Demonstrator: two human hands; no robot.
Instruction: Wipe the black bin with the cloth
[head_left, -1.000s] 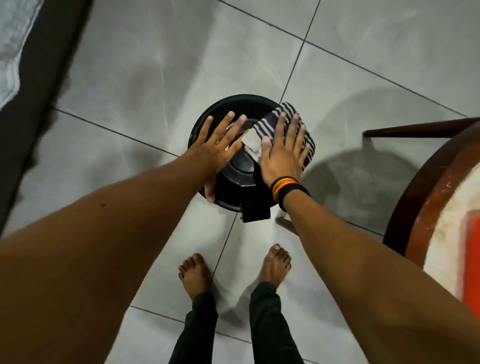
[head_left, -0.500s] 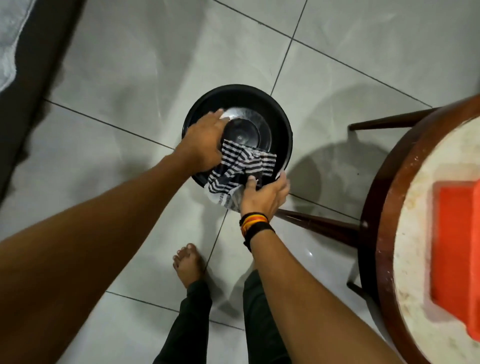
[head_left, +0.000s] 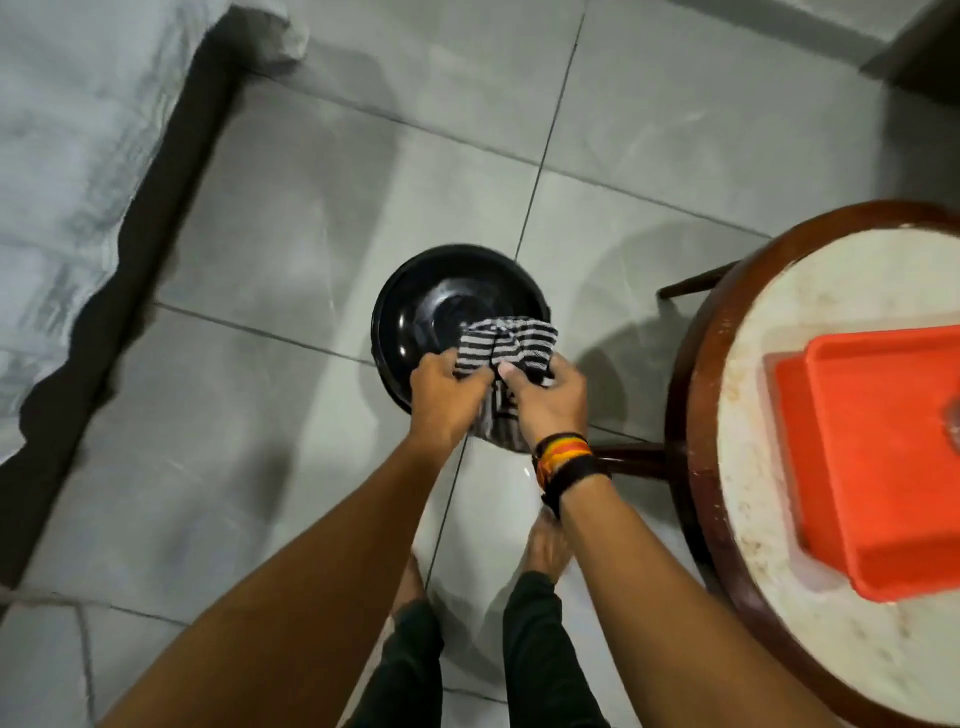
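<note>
The round black bin (head_left: 415, 312) stands on the grey tiled floor straight ahead of my feet, its glossy lid facing up. A black-and-white striped cloth (head_left: 511, 343) lies bunched over the lid's near right part and hangs down the bin's front side. My left hand (head_left: 447, 395) grips the cloth's left edge. My right hand (head_left: 548, 397), with a striped wristband, grips the cloth beside it. Both hands sit over the near rim and hide that part of the bin.
A round stool (head_left: 841, 519) with a dark wooden rim and pale top stands close on the right, carrying an orange plastic tray (head_left: 883, 457). Its dark legs reach toward the bin. A grey mattress edge (head_left: 67, 171) lies along the left. My bare feet stand below the bin.
Both hands lay flat on the lid with the cloth under the right one. They have since drawn back to the near rim and closed on the cloth together. The view has shifted.
</note>
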